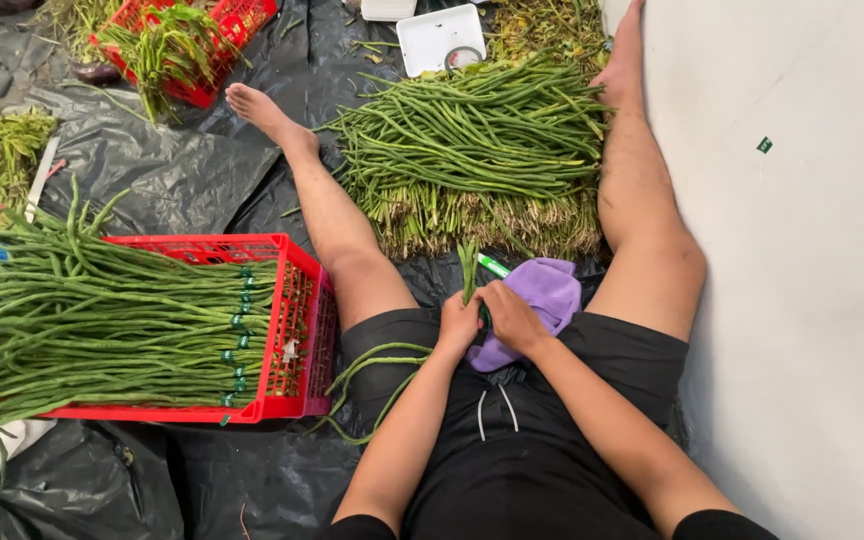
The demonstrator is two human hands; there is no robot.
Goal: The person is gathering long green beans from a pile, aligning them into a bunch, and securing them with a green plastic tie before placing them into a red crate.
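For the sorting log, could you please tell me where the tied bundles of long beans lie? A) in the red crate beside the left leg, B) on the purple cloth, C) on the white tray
A: the tied bundles of long beans lie across the red crate, green bands round their stems.

Single head cam, no second view. Looks steeply down from wearer's seated position, facing forward along legs toward 12. Close range: lap at 6, hands (487,320) centre, red crate (297,330) at 9, wall (812,250) at 3.
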